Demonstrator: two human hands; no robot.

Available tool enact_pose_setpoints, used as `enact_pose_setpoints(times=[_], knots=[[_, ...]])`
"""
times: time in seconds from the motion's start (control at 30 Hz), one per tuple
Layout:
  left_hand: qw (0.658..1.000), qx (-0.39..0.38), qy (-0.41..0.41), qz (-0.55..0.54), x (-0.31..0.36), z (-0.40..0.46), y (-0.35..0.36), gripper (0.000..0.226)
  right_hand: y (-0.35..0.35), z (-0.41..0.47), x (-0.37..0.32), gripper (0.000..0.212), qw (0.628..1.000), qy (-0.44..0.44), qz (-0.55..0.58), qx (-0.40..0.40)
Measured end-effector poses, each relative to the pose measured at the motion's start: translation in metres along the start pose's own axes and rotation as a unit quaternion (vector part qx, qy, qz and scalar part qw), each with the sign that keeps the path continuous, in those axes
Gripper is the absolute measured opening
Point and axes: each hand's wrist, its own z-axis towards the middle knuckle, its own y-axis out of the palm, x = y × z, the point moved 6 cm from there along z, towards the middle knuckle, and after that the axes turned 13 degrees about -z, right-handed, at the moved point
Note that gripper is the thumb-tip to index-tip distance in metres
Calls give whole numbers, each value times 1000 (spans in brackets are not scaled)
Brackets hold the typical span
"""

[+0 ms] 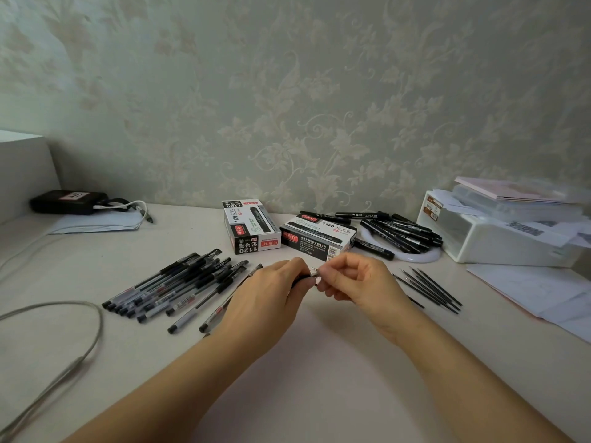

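One wide-angle camera, worn on the person's head, looks forward and down over the pale, smooth counter (319, 372) toward the grey-green, flower-patterned wallpapered wall (287, 91) straight ahead. It sits near the work: both bare forearms enter from the bottom edge, and the left hand (265, 298) and right hand (361, 282) meet just below the middle of the frame. Straight lines bow toward the edges.

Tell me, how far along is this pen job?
Hard to say exactly. A pile of gel pens lies at left, possibly done. In hand: the left hand grips one pen while the right hand pinches its metal tip. Loose refills lie at right, seemingly still to be fitted.
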Motion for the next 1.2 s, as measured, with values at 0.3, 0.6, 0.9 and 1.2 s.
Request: enact_pose_setpoints(times=[0.3,0.6,0.9,1.2], knots=[[999,26,-27,-28,-10,0,-1,11,-1,-1,-2,7,961,-55,-270,23],[998,-11,-34,-43,-8,-4,8,18,10,-9,0,16,935,-60,-346,-45],[996,12,14,-85,3,-1,6,13,11,-12,1,13,974,145,167,-38],[998,-10,24,-53,1,0,7,15,-6,-6,2,15,955,140,249,75]])
